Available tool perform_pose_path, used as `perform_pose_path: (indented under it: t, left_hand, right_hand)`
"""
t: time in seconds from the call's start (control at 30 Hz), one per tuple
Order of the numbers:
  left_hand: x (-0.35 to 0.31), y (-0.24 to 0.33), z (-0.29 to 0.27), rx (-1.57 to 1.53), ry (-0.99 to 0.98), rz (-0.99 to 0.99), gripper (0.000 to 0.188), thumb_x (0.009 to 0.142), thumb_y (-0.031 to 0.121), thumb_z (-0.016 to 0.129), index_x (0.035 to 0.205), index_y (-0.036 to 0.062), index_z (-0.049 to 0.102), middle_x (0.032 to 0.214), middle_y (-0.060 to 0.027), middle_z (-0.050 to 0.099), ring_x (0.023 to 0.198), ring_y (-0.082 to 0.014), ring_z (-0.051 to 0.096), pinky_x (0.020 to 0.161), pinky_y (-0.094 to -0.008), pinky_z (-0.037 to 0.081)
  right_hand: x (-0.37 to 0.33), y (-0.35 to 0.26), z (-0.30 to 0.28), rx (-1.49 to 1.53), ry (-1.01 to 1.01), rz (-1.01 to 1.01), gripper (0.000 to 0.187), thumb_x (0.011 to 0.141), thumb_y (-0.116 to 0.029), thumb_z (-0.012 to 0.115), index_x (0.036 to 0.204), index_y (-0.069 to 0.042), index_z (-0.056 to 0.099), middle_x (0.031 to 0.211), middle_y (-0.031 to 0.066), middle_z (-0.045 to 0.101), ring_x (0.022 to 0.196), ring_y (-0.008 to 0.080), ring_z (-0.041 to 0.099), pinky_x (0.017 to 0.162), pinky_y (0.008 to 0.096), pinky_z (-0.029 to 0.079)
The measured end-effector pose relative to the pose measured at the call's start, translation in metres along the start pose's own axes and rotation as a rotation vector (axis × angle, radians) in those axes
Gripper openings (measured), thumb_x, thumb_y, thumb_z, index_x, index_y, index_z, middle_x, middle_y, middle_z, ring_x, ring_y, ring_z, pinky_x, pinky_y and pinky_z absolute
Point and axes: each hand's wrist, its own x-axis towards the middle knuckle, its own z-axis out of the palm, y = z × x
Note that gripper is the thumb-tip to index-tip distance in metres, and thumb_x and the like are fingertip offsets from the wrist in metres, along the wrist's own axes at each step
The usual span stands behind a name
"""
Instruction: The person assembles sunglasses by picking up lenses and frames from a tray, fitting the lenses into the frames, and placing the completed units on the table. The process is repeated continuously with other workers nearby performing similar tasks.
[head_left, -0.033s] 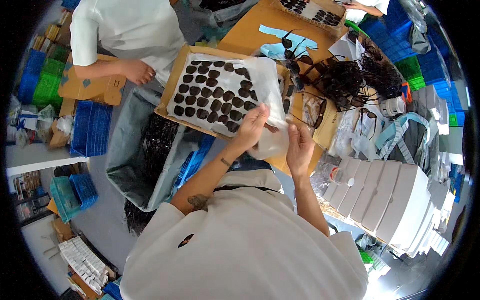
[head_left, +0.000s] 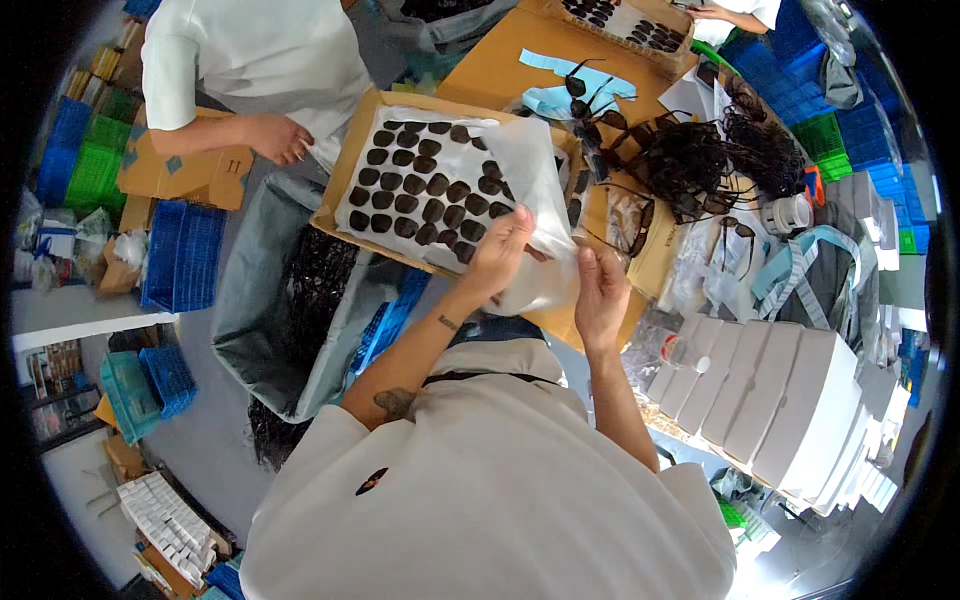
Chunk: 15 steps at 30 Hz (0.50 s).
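Both of my hands grip a thin, translucent white sheet [head_left: 535, 165] along its near edge. My left hand [head_left: 500, 258] pinches it at the near right part of a shallow cardboard box [head_left: 345, 185]. My right hand [head_left: 603, 298] is closed on the sheet's right corner, just beyond the box's edge. Several dark sunglass lenses [head_left: 406, 203] lie in rows on white lining in the box. The sheet covers the box's right part and hides what lies beneath it. Its loose near end hangs below my hands.
Right of the box, the brown table [head_left: 490, 65] holds a heap of dark sunglasses [head_left: 690, 165] and a light blue cloth [head_left: 550, 100]. White boxes [head_left: 765, 385] stand in a row at the right. A grey lined bin [head_left: 250, 335] is at left; a co-worker's hand [head_left: 275, 138] is beyond it.
The sheet has shifted slightly between my hands, and its folds lie differently. Both hands keep their grip in nearly the same place.
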Motion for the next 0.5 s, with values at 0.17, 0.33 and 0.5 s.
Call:
perform_pose_path:
  t: [0.17, 0.33, 0.5]
  left_hand:
    - [-0.009, -0.005, -0.012, -0.018, -0.007, 0.032, 0.026, 0.103, 0.024, 0.05, 0.095, 0.0015, 0.059, 0.1, -0.001, 0.056, 0.091, -0.0071, 0.054, 0.084, -0.0245, 0.048]
    - [-0.006, 0.003, -0.037, -0.248, 0.303, -0.09, 0.014, 0.094, 0.015, 0.049, 0.093, 0.002, 0.055, 0.115, -0.0165, 0.066, 0.101, -0.0227, 0.065, 0.093, -0.0363, 0.051]
    - [-0.024, 0.017, -0.096, -0.435, 0.27, -0.345, 0.067, 0.097, 0.066, 0.028, 0.132, 0.0083, 0.034, 0.132, -0.0265, 0.054, 0.124, -0.0355, 0.054, 0.104, -0.0488, 0.044]
  right_hand:
    - [0.009, 0.022, 0.012, 0.188, 0.161, 0.043, 0.032, 0.103, -0.026, 0.052, 0.084, -0.001, 0.059, 0.07, -0.0011, 0.048, 0.069, 0.0047, 0.04, 0.059, 0.0237, 0.034]
    - [0.022, 0.049, 0.001, 0.388, 0.391, 0.259, 0.034, 0.105, -0.031, 0.045, 0.093, -0.003, 0.059, 0.079, -0.0035, 0.051, 0.077, 0.0073, 0.047, 0.066, 0.0255, 0.04]
    - [0.032, 0.082, -0.012, 0.326, 0.404, 0.285, 0.036, 0.104, -0.032, 0.045, 0.094, -0.001, 0.059, 0.08, -0.0007, 0.056, 0.077, 0.0083, 0.051, 0.065, 0.028, 0.042]
